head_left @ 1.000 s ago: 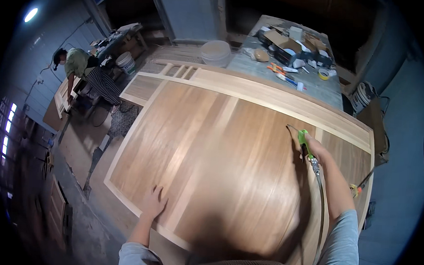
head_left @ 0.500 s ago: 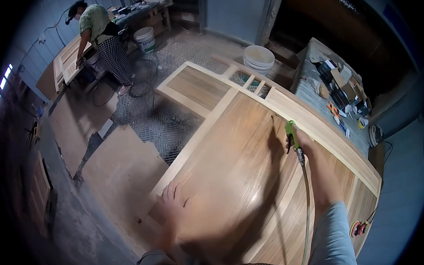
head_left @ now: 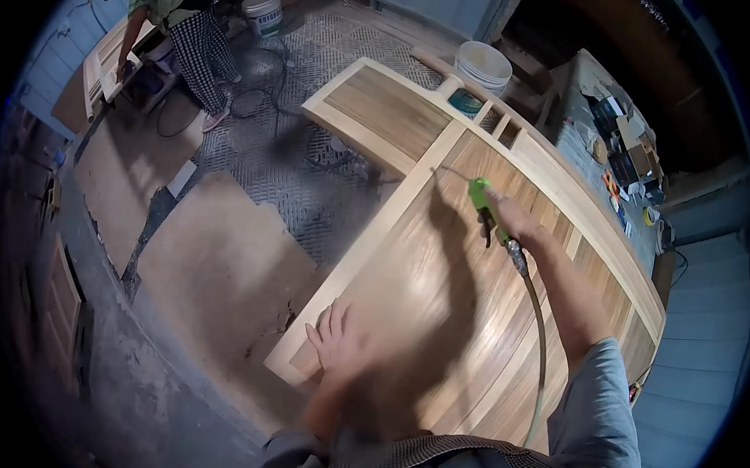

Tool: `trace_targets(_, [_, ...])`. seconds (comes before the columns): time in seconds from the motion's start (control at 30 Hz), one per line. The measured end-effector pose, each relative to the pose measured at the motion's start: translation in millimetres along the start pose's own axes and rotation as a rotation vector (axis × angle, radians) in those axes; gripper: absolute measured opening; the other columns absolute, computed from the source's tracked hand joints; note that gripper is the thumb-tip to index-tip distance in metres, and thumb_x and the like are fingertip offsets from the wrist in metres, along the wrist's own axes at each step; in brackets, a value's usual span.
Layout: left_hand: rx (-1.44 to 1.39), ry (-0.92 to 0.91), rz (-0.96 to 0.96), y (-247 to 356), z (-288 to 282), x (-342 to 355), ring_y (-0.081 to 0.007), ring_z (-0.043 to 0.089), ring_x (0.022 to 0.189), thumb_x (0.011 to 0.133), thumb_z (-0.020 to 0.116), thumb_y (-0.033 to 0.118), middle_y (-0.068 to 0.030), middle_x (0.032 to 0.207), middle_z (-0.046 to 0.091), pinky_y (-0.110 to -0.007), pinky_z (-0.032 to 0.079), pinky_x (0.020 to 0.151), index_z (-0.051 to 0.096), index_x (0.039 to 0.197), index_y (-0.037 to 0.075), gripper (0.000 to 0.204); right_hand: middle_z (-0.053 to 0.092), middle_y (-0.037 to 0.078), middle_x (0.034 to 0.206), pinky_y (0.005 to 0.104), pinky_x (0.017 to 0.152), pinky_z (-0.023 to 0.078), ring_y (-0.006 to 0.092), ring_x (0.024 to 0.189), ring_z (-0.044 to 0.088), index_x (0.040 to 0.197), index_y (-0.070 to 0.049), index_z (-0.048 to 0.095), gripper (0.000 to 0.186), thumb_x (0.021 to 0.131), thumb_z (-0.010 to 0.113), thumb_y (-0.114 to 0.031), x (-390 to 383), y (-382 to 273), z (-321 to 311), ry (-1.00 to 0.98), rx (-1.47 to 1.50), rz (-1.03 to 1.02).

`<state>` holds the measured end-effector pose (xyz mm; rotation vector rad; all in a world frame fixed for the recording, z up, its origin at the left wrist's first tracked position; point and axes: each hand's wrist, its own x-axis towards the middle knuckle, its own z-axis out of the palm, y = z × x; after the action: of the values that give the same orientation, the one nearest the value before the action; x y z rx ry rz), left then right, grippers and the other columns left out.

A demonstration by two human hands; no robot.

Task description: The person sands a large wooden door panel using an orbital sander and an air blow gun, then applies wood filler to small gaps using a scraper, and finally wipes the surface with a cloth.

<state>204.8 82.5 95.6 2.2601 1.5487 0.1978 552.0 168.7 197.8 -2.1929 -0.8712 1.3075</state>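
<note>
The pale border strip [head_left: 388, 221] of the wood panel [head_left: 424, 265] is set up & left of the right hand [head_left: 516, 223]; betw. the two, the thin nozzle [head_left: 460, 173] of the green blow gun [head_left: 480, 197] is aimed at the strip's upper stretch, though contact or gap can't be told; the gun's long axis is slanted, nozzle end upper left, hose [head_left: 542, 342] end lower right, i.e. roughly across the strip, which is laid lower left to upper right, same dir. as the grain; the gun is gripped w/ the right hand's fingers wrapped round it; whether its trigger [head_left: 485, 232] is squeezed can't be told; the left hand [head_left: 339, 339] is placed low on the panel, fingers slightly spread, nothing held, by the strip's lower end; that end is thus nearer the left hand, the upper stretch nearer the gun; the panel is spread beneath both hands.
</note>
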Motion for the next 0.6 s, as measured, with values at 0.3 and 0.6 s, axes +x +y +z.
trace_targets(0.3, [-0.023,0.109,0.145,-43.0,-4.5,-1.3,-0.0283,0.025,0.125,0.073,0.056,0.032,-0.0114,0.134,0.03,-0.056,0.014,0.099,0.039,0.125,0.005,0.062,0.058,0.015,0.066,0.0344,0.071,0.043,0.0224,0.071,0.056,0.069,0.002,0.061,0.073,0.085,0.025,-0.06,-150.1,28.1,136.0,-0.534,-0.167,0.071])
trace_targets(0.6, [-0.626,-0.092,-0.58,-178.5,-50.1,-46.4,-0.0187,0.053,0.1,0.086,0.049,0.035,-0.0105,0.113,0.056,-0.029,0.04,0.086,0.045,0.123,0.004,0.048,0.059,0.011,0.08,0.0309,0.07,0.043,0.0195,0.073,0.053,0.102,0.004,0.054,0.06,0.09,0.028,-0.048,-275.2,79.8,169.7,-0.557,-0.172,0.035])
